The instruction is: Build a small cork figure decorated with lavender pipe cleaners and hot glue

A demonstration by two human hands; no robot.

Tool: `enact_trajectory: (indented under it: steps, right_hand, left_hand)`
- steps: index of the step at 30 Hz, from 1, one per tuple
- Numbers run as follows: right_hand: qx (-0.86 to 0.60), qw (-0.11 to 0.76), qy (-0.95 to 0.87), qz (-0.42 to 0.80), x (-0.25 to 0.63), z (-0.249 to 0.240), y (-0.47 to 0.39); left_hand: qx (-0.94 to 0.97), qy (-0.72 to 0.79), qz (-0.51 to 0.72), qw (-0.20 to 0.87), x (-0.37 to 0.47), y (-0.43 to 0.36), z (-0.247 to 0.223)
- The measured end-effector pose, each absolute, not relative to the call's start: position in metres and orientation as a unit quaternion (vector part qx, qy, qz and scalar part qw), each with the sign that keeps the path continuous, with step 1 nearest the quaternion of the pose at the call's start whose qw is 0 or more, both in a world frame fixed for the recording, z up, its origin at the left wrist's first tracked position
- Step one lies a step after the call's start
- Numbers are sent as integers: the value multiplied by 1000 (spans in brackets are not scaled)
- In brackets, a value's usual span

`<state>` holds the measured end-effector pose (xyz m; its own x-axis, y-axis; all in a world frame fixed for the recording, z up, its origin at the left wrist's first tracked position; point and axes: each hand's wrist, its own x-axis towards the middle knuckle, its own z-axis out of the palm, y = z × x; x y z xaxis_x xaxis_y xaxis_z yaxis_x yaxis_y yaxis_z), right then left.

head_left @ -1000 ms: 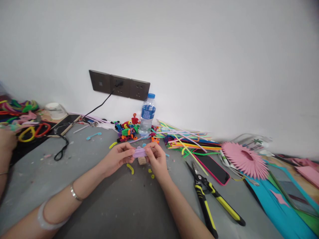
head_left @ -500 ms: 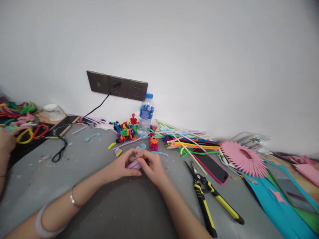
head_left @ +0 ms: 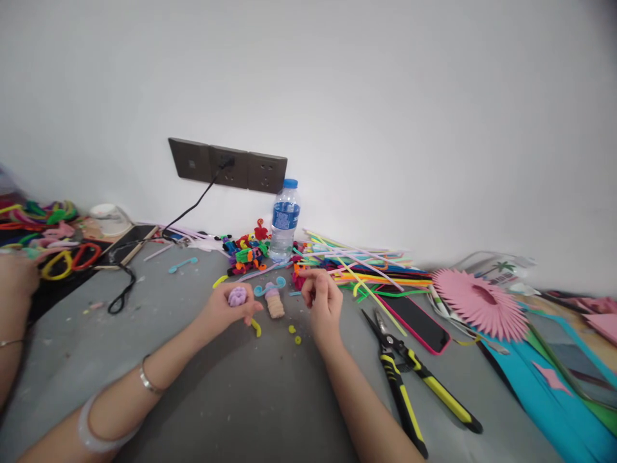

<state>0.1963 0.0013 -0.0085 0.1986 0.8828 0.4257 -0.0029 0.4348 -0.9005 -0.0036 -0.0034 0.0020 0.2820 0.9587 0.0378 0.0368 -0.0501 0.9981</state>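
My left hand (head_left: 225, 312) pinches a small purple ball of coiled pipe cleaner (head_left: 237, 296) between thumb and fingers. Beside its fingertips lies a beige coiled pipe-cleaner body (head_left: 275, 305) with a purple upper end, and a light-blue piece with curled ends (head_left: 270, 287) touches its top. My right hand (head_left: 325, 305) is raised apart from the left, its index finger stretched leftward and the others loosely bent, with nothing visible in it. Small yellow curls (head_left: 292, 329) lie between the hands. A yellow strip (head_left: 256, 327) is just under my left fingers.
Pliers with yellow-black handles (head_left: 409, 373) and a phone in a pink case (head_left: 417, 319) lie to the right. A water bottle (head_left: 285, 222), pipe cleaners (head_left: 371, 276) and small colourful figures (head_left: 248, 251) line the wall. Another person's hand (head_left: 18, 283) is at far left, near scissors (head_left: 72, 260).
My hands, joined around the purple piece before, have come apart. The left keeps the ball and moved left; the right moved right and up. The beige body and yellow curls now show.
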Motion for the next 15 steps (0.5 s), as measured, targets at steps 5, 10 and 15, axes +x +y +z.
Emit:
enact_trajectory:
  steps: [5,10,15]
  right_hand:
    - [-428,655,-542,306,217,-10,14]
    - [-447,617,-586,275,224,-17,21]
    - [-463,581,-625,241,220,-18,17]
  left_hand:
    - [559,418,541,469,-20,10,4]
    - [562,421,566,432,-31,20,7]
    - [553,433,593,394,-38,27,5]
